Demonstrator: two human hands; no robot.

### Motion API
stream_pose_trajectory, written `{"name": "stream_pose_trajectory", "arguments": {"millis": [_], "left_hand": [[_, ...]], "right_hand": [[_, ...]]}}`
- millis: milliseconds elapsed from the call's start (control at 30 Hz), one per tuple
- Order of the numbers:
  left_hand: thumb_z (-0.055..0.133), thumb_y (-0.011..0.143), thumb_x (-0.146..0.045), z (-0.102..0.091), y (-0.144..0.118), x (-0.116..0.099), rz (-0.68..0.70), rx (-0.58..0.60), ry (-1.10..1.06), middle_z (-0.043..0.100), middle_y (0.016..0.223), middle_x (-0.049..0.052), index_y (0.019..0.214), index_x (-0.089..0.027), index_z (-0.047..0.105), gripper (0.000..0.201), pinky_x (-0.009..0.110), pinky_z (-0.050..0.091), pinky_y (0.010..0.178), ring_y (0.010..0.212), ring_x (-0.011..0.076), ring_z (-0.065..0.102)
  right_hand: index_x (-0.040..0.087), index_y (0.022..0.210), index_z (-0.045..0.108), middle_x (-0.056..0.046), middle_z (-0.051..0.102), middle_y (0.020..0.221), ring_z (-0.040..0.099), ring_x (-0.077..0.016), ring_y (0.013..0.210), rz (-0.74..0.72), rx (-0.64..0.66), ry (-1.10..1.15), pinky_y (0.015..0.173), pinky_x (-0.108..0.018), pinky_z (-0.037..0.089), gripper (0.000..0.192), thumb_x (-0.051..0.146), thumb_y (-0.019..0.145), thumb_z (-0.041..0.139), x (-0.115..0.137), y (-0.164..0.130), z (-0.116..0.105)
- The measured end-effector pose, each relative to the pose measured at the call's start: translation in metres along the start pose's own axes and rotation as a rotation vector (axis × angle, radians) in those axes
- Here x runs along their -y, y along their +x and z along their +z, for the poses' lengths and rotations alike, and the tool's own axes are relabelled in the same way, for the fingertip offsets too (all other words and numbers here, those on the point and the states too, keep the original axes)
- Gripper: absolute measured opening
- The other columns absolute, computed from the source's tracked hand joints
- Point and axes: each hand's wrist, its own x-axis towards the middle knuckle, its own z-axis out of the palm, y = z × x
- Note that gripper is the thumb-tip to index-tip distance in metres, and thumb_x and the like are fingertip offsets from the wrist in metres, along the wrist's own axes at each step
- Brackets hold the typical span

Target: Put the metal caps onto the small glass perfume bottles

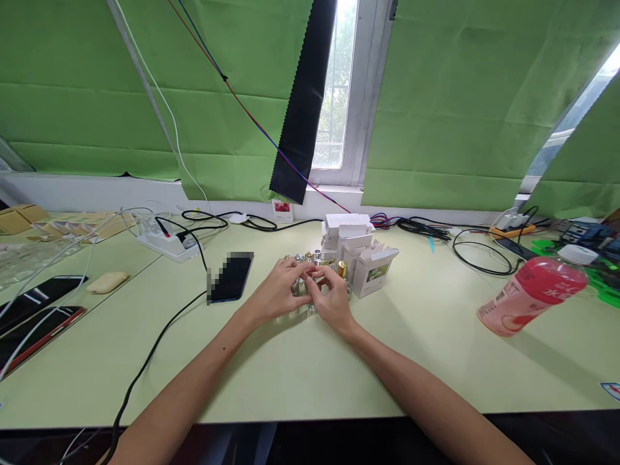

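Observation:
Both my hands meet at the middle of the pale green table (300, 374). My left hand (279, 289) and my right hand (330, 299) pinch together on one small glass bottle (304, 286) with a metal cap. Several more small capped bottles (316, 258) stand in a cluster just behind my fingers, one with a gold cap (342, 268). A pile of small white cartons (356, 248) sits right behind and to the right of the bottles, one of them open at the front (375, 271).
A dark phone (231, 276) lies left of my hands, with a black cable (159, 336) running past it. A power strip (167, 244) and two more phones (33, 310) sit at the left. A pink drink bottle (533, 294) lies at the right, near cables (477, 252).

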Motion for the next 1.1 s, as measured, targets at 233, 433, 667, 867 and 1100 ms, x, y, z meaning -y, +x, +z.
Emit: {"name": "stream_pose_trajectory", "arguments": {"millis": [233,433,667,867,1100], "left_hand": [[0.068,0.080,-0.031,-0.0002,0.0000,0.0002,-0.001,0.005,-0.002,0.064,0.104,0.004,0.119,-0.024,0.059,0.040,0.038,0.043,0.088,0.095,0.0237,0.055],[0.067,0.080,-0.033,-0.0004,-0.0004,0.0003,-0.004,0.002,-0.010,0.063,0.099,0.005,0.120,-0.025,0.059,0.041,0.039,0.044,0.087,0.093,0.0240,0.054],[0.066,0.081,-0.035,-0.0003,-0.0006,0.0008,-0.005,0.006,-0.003,0.061,0.096,0.005,0.120,-0.025,0.060,0.041,0.039,0.044,0.087,0.091,0.0236,0.053],[0.066,0.082,-0.036,0.0010,-0.0002,0.0025,0.003,0.002,0.016,0.060,0.095,0.004,0.119,-0.024,0.060,0.039,0.037,0.043,0.086,0.090,0.0227,0.053],[0.066,0.082,-0.035,0.0002,-0.0004,0.0015,0.010,0.006,0.016,0.060,0.094,0.003,0.119,-0.025,0.060,0.038,0.036,0.043,0.086,0.091,0.0231,0.053]], "right_hand": [[0.022,0.077,0.053,-0.006,0.068,0.094,0.064,-0.0186,0.086,-0.005,0.001,-0.006,0.066,-0.030,0.051,0.018,0.035,0.089,0.059,-0.0010,-0.0002,0.0001],[0.022,0.081,0.057,-0.007,0.068,0.097,0.064,-0.0185,0.086,-0.015,-0.009,-0.025,0.066,-0.030,0.051,0.016,0.035,0.090,0.058,-0.0033,-0.0031,0.0003],[0.021,0.082,0.060,-0.006,0.069,0.097,0.064,-0.0177,0.083,0.001,-0.033,-0.032,0.066,-0.030,0.051,0.018,0.038,0.090,0.060,-0.0035,-0.0036,0.0005],[0.021,0.084,0.061,-0.005,0.068,0.094,0.059,-0.0141,0.069,0.021,-0.046,-0.040,0.064,-0.028,0.050,0.018,0.038,0.089,0.062,-0.0032,-0.0033,0.0009],[0.021,0.086,0.062,-0.004,0.068,0.092,0.058,-0.0133,0.067,0.038,-0.054,-0.039,0.063,-0.028,0.050,0.017,0.038,0.088,0.064,-0.0039,-0.0044,0.0011]]}}
